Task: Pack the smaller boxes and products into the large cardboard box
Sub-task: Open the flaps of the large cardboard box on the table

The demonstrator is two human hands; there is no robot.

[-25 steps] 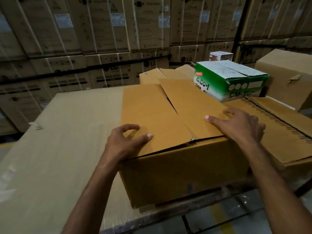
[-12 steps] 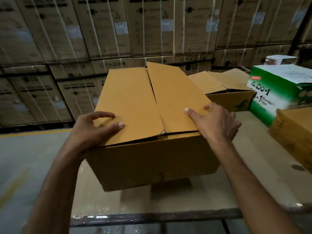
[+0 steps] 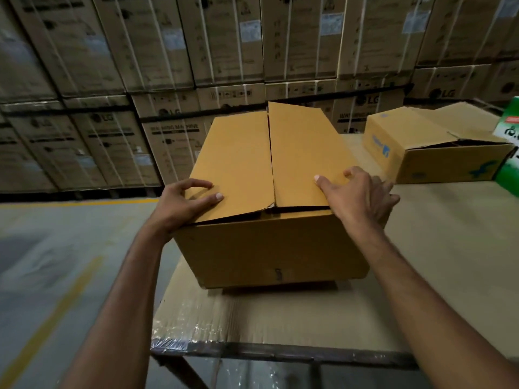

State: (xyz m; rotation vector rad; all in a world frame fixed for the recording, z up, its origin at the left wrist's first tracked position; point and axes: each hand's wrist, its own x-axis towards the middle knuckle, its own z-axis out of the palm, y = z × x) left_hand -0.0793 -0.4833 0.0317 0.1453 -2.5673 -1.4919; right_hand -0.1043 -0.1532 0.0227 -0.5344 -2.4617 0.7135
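A large brown cardboard box (image 3: 269, 242) with its top flaps folded shut sits at the left end of the cardboard-covered table (image 3: 280, 318). My left hand (image 3: 182, 206) grips its near left top corner, thumb on the left flap. At the near right top corner my right hand (image 3: 362, 197) holds on, thumb on the right flap and fingers down the side. A smaller brown box (image 3: 438, 164) with blue printing and loose flaps stands behind to the right. Only the edge of a green and white product box (image 3: 509, 153) shows at the far right.
A wall of strapped appliance cartons (image 3: 168, 66) stands behind the table. The table's left edge (image 3: 168, 290) is just beside the large box, with grey floor and a yellow line (image 3: 56, 313) beyond it. Bare table surface lies to the right of my right arm.
Held by both hands, the large box has slid left along the table, away from the green box, to the table's left end. The grip of both hands is unchanged.
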